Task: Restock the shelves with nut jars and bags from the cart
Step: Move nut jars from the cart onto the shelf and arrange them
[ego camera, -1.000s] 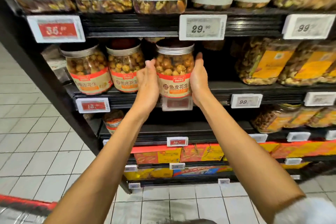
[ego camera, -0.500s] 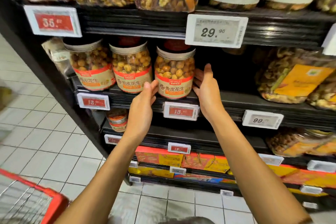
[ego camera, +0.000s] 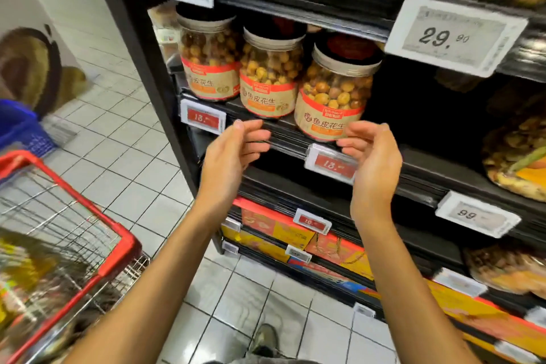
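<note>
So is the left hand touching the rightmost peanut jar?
Apart. The head view shows dark shelf edge between the left hand and the rightmost peanut jar.

The jar label (ego camera: 325, 125) reads 鱼皮花生; white tag (ego camera: 455, 35) 29.90; lower tag (ego camera: 477, 214) 99.

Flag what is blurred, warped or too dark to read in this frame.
Head view: motion blur smears the cart; the nearest jar, the left hand, the right hand and the 29.90 tag are sharp; the wide lens tilts the shelves; the bay right of the jar is in deep shadow.
</note>
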